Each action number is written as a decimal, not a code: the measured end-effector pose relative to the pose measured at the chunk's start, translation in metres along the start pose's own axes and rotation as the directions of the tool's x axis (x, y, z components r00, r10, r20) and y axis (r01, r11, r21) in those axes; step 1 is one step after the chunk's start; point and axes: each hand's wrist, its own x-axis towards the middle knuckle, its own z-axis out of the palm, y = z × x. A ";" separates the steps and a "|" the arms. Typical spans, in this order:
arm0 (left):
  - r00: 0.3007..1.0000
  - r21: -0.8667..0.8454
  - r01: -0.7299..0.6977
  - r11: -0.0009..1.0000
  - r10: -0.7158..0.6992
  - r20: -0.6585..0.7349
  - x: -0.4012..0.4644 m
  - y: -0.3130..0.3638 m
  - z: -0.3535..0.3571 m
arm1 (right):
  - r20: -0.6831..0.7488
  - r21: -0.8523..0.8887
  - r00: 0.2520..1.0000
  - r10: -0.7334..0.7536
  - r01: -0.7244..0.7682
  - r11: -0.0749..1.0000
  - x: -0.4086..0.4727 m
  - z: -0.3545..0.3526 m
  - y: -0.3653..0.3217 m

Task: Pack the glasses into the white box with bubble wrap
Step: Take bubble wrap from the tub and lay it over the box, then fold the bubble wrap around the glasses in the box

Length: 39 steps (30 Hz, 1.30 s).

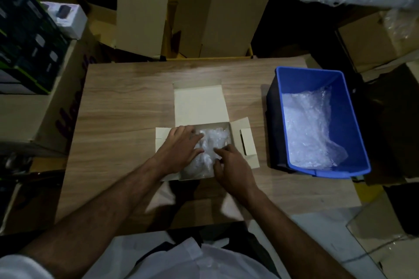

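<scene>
A wooden desk (127, 102) fills the middle of the head view, with stacked cardboard cartons (188, 9) beyond its far edge. On the right side of the desk sits a blue bin (353, 124) with loose bubble wrap in it, well apart from the work. At the centre lies the white box (199, 102), its lid folded back toward the far side and its side flaps splayed flat. Inside the box is a bundle of bubble wrap (213, 142); the glasses themselves are not visible, presumably inside that bundle. The left hand (181, 145) lies on the bundle's left part with fingers fairly straight, pressing down. The right hand (231, 163) rests at the near right, its fingers bent onto the wrap, though blur hides whether it pinches anything. The main risk is pressing too hard, which could bend or crack the frames under the wrap. The wrap may also spring up and keep the lid from closing, and the right flap (244, 140) could crease if it folds in carelessly.
</scene>
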 end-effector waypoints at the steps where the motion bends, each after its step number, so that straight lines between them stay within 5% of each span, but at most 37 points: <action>1: 1.000 -0.027 0.020 0.999 -0.021 -0.022 0.000 0.005 -0.003 | -0.065 -0.002 0.998 -0.014 0.014 1.000 -0.001 -0.008 0.003; 10: 0.971 -0.115 0.051 0.992 -0.076 -0.226 0.045 0.104 -0.032 | -0.316 -0.165 0.946 -0.064 0.012 0.986 -0.001 -0.105 0.048; 17: 0.932 -0.231 0.001 0.973 -0.085 -0.353 0.106 0.186 -0.044 | -0.319 -0.264 0.947 -0.035 -0.054 0.963 -0.004 -0.165 0.139; 22: 0.956 -0.205 0.000 0.979 -0.060 -0.286 0.155 0.228 -0.028 | -0.003 -0.386 0.997 0.076 -0.071 0.920 -0.001 -0.194 0.200; 25: 0.979 -0.139 0.050 0.989 -0.076 -0.188 0.178 0.234 -0.011 | 0.241 -0.467 0.957 0.162 -0.032 0.883 0.013 -0.197 0.224; 28: 0.988 -0.111 0.108 0.988 -0.119 -0.099 0.185 0.239 -0.001 | 0.320 -0.483 0.934 0.159 0.017 0.875 0.028 -0.184 0.243; 39: 0.984 -0.144 0.152 0.978 -0.164 -0.073 0.187 0.243 -0.002 | 0.009 -0.180 0.996 -0.088 0.089 0.980 0.017 -0.188 0.257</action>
